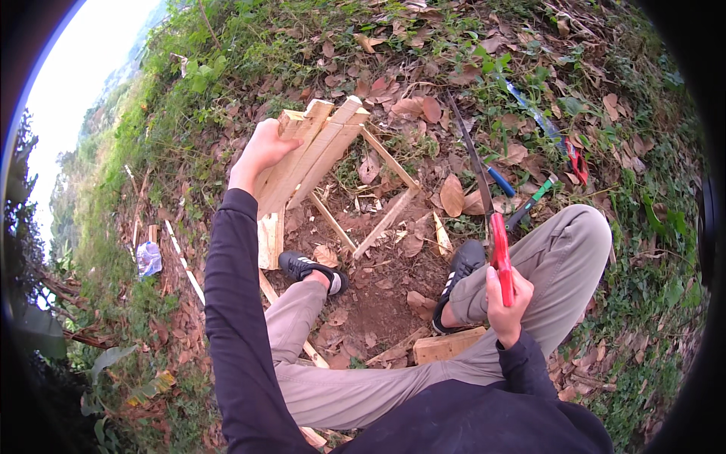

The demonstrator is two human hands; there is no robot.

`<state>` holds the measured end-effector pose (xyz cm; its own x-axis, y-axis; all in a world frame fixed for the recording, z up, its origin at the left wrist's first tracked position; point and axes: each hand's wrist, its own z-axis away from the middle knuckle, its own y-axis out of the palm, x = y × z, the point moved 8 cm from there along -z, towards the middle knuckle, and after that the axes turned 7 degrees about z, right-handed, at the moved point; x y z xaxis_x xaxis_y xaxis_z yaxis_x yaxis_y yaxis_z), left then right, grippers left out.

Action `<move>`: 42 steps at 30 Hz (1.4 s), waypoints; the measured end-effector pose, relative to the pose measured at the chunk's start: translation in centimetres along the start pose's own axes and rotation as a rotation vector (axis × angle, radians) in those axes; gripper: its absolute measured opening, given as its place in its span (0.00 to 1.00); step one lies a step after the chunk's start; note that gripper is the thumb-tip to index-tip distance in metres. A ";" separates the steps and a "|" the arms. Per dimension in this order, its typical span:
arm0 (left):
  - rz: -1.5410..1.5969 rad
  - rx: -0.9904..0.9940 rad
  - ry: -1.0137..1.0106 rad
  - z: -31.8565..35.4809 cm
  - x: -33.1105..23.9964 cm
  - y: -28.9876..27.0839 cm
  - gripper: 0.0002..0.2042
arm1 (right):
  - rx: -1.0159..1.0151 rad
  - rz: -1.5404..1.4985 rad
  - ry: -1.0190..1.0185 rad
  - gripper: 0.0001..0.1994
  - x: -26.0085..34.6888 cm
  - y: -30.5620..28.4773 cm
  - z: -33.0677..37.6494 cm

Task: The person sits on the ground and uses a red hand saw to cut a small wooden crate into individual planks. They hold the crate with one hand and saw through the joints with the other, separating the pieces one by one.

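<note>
My left hand [266, 153] grips the upper left edge of a wooden frame [321, 151], its fingers curled over the boards. Several pale planks lie side by side at its top, with uneven ends. Thin wooden bars [389, 222] slant from it to the ground, forming an open square. Wrapped round the red handle of a handsaw [499, 253] is my right hand [508, 303], in front of my right knee. The saw's long dark blade points up and away, apart from the wood.
Beyond my right foot lie a blue-handled tool [500, 181], a green-and-black-handled tool [533, 203] and a red-handled tool with a blue length [541, 117]. A wood block [450, 346] sits under my right leg. A plastic bag [148, 259] and wood strips [185, 265] lie left, among leaves.
</note>
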<state>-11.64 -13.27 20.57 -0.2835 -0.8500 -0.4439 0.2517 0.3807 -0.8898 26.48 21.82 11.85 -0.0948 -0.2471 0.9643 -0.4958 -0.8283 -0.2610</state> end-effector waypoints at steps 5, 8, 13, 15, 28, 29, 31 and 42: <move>-0.241 -0.410 0.047 4.3 -0.5 6.5 0.12 | 0.033 0.079 -0.113 0.05 -0.6 0.4 0.1; -0.284 -0.628 0.104 6.3 -3.4 8.7 0.17 | 0.035 0.089 -0.122 0.06 -0.6 0.5 0.2; -0.319 -0.565 0.105 6.8 -8.5 12.7 0.16 | 0.026 0.021 -0.050 0.05 -1.0 0.7 0.2; -0.286 -0.593 0.176 7.4 -9.2 14.0 0.16 | 0.002 -0.042 -0.007 0.06 -0.4 1.0 0.1; -0.293 -0.498 0.300 9.2 -13.8 18.9 0.17 | -0.199 0.237 -0.354 0.13 4.9 6.6 -6.9; -0.279 -0.479 0.283 9.6 -13.7 19.3 0.16 | -0.171 0.232 -0.293 0.14 4.4 7.4 -7.2; -0.296 -0.505 0.275 10.7 -14.1 19.9 0.15 | -0.178 0.255 -0.286 0.14 3.5 8.8 -7.3; -0.036 -0.403 0.195 13.8 -15.1 21.4 0.28 | -0.172 0.533 -0.256 0.31 1.8 10.3 -6.5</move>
<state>10.75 2.67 9.70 -0.4646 -0.7952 -0.3895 -0.1307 0.4966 -0.8581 15.58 16.12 11.21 -0.1687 -0.7355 0.6562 -0.5714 -0.4695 -0.6731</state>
